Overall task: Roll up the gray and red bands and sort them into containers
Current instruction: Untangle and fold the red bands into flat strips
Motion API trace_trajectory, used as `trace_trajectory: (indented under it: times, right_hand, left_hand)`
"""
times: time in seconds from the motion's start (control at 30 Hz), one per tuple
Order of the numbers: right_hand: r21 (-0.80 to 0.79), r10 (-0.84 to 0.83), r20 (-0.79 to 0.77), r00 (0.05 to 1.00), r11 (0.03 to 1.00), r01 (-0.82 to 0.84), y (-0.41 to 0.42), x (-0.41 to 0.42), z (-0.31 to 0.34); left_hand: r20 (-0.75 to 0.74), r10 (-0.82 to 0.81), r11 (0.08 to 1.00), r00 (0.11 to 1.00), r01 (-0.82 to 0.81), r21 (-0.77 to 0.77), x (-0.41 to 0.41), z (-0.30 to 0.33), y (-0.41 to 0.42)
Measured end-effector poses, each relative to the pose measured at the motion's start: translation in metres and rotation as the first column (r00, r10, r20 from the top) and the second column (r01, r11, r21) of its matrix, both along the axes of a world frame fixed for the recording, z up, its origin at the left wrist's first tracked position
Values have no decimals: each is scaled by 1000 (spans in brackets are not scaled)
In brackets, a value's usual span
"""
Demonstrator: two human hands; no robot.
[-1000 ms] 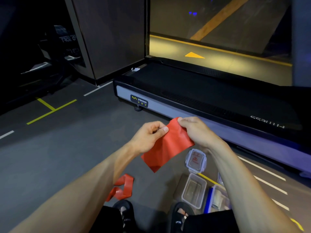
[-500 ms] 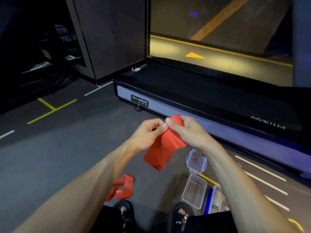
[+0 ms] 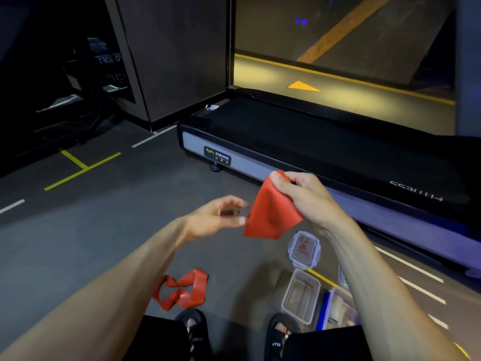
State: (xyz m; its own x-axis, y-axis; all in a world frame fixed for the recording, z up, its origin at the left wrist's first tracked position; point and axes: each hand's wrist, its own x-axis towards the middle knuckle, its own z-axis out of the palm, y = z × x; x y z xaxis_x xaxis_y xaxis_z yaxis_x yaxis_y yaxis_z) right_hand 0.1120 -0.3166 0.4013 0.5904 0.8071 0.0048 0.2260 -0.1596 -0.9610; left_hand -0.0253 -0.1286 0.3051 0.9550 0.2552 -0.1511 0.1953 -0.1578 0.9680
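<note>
Two red bands show: one [image 3: 270, 217] hangs folded from the right hand [image 3: 304, 196], whose thumb and fingers pinch its top edge, and a second red band [image 3: 182, 289] lies twisted on the floor [image 3: 104, 230] below the left hand [image 3: 216, 217]. The left hand is blurred, its fingers spread loose and holding nothing, just beside the hanging band's lower edge. Below the right hand I count one clear lid [image 3: 304, 250], one open clear container [image 3: 300, 295] and a further container [image 3: 338, 307] with a blue edge, partly hidden by the right forearm; two sandalled feet show at the bottom.
</note>
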Motion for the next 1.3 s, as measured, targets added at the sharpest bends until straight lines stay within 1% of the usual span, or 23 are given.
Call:
trace_trajectory:
  times: [0.1,0.2,0.23,0.33,0.47,0.53,0.73,0.87,1.0,1.07,1.13,1.2,1.27,1.3]
  right_hand:
    - [11,-3,-25,1000,1000,3,0,-1,2]
    - [18,6,-37,999,1000,-5,1,-2,3]
    - [15,8,-42,999,1000,-7,0,-2,3]
    - [11,23,-74,997,1000,-22,0,-4,4]
    - [17,20,-96,995,1000,-19,-1,-5,6]
    - [16,24,-103,994,1000,-22,-1,-6,7]
    - [23,35,-127,991,999,-33,-1,-7,8]
    - [32,47,-167,985,999,-42,-1,-6,9]
    - [70,44,-227,973,997,-28,-2,-6,10]
    - [97,20,-250,968,995,4,-4,-4,12]
    - [103,-27,-256,966,993,55,-5,-3,12]
    - [102,-80,-275,958,989,111,-5,-1,11]
    - [103,-116,-316,942,982,155,-6,1,13]
    - [98,-128,-334,934,981,169,-6,1,14]
  left_hand:
    - [-90,8,996,996,0,89,-9,-13,10]
    - [-102,-49,991,994,61,123,-11,-19,10]
    - [-99,-53,990,994,66,126,-10,-18,8]
    - [-72,-3,994,997,11,107,-9,-18,6]
    - [-84,-60,993,995,68,97,-9,-20,4]
    - [-85,-50,995,995,57,79,-8,-21,2]
    - [-6,-100,990,995,100,95,-4,-20,-4]
    - [-5,-134,988,991,134,71,-3,-21,-6]
    - [-54,-149,981,987,154,118,-4,-23,-6]
    - [-104,-140,971,985,157,181,-7,-23,-3]
    - [-100,-126,964,987,146,224,-8,-22,-1]
    - [-57,-101,974,993,111,198,-9,-16,-1]
    - [-49,-81,990,996,86,108,-9,-13,-3]
    - [-68,-73,996,995,77,54,-9,-13,-4]
